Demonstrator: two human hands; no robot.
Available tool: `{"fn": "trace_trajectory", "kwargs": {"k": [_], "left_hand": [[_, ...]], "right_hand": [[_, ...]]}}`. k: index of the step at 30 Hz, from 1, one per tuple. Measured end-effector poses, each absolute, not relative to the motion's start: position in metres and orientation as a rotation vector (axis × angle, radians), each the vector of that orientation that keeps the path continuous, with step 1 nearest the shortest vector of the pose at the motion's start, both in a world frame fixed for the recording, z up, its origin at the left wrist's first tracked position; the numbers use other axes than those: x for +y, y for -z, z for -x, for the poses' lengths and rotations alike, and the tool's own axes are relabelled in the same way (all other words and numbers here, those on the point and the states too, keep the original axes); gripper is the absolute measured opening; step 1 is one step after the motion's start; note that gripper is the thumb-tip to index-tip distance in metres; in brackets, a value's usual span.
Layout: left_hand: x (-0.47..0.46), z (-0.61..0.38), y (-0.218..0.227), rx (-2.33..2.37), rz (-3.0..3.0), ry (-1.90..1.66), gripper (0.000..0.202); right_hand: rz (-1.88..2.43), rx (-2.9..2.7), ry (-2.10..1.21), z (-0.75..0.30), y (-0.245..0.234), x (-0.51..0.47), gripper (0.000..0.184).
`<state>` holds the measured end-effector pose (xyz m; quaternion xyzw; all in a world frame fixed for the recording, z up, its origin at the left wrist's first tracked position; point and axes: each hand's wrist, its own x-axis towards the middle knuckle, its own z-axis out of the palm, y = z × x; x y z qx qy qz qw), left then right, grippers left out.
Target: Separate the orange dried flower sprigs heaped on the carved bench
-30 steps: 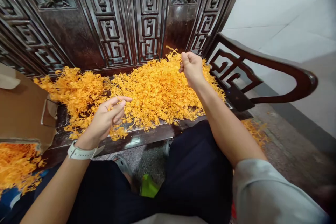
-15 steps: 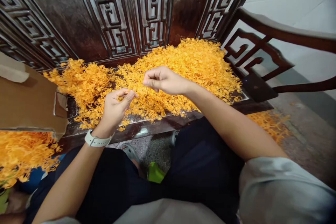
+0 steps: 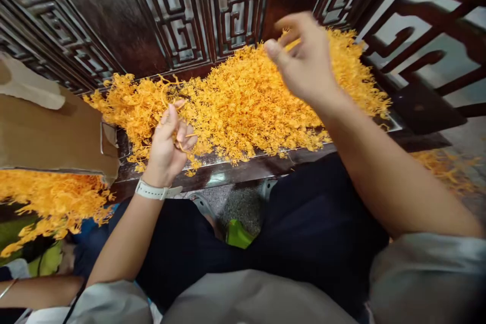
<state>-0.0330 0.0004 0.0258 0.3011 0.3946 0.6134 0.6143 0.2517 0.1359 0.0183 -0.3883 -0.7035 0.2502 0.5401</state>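
Note:
A large heap of dried orange strands [image 3: 243, 106] lies on a dark wooden bench seat [image 3: 243, 169]. My left hand [image 3: 169, 142] is at the heap's near edge, its fingers pinching a few strands. My right hand [image 3: 306, 58] is raised above the heap's far right part, with its fingers spread apart. I see no clear strand between them. A white watch [image 3: 154, 190] circles my left wrist.
Behind the heap stands a carved dark wood panel [image 3: 170, 10], with a lattice armrest [image 3: 417, 25] on the right. A cardboard box [image 3: 49, 131] sits left, above more orange strands [image 3: 49, 202]. Another person's forearm [image 3: 38, 288] shows at lower left. Strands lie on the speckled floor [image 3: 239, 207].
My right hand has moved up and right, and its pinched fingers have spread apart. My left hand still pinches strands. The view has tilted, bringing another person's forearm into sight.

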Motion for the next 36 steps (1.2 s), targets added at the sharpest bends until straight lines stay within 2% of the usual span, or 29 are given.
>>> {"fn": "trace_trajectory", "kwargs": {"k": [4,7,13,19,24,28,31,33,35,36], "left_hand": [[0.0,0.015,-0.022,0.896,-0.644,-1.329,0.014],[-0.001,0.009,-0.018,0.925,-0.647,-1.286,0.02],[-0.009,0.004,-0.014,0.948,-0.653,-1.345,0.028],[-0.003,-0.002,-0.02,1.02,-0.703,-1.367,0.027],[0.036,0.056,-0.015,1.146,-0.73,-1.492,0.033],[0.032,0.074,-0.02,1.135,-0.811,-1.485,0.028],[0.017,0.058,-0.02,1.071,-0.81,-1.411,0.02],[0.01,0.046,-0.016,1.031,-0.806,-1.36,0.017],[0.008,0.038,-0.012,0.998,-0.814,-1.324,0.02],[0.008,0.035,-0.011,0.984,-0.823,-1.31,0.022]], "right_hand": [[0.559,-2.067,-1.007,-0.182,-0.025,0.072,0.037],[0.472,-2.003,-1.07,-0.16,-0.02,0.054,0.034],[0.334,-1.96,-1.291,-0.164,-0.023,0.046,0.032],[0.233,-1.992,-1.537,-0.178,-0.047,0.053,0.043],[0.137,-2.233,-1.827,-0.196,-0.066,0.05,0.033],[0.5,-1.59,-1.606,-0.196,-0.052,0.074,0.031],[0.905,-0.976,-1.589,-0.188,-0.028,0.094,0.031],[1.033,-0.796,-1.657,-0.18,-0.012,0.097,0.024],[0.998,-0.76,-1.645,-0.173,-0.001,0.096,0.007],[0.96,-0.766,-1.605,-0.169,0.002,0.095,0.015]]}}
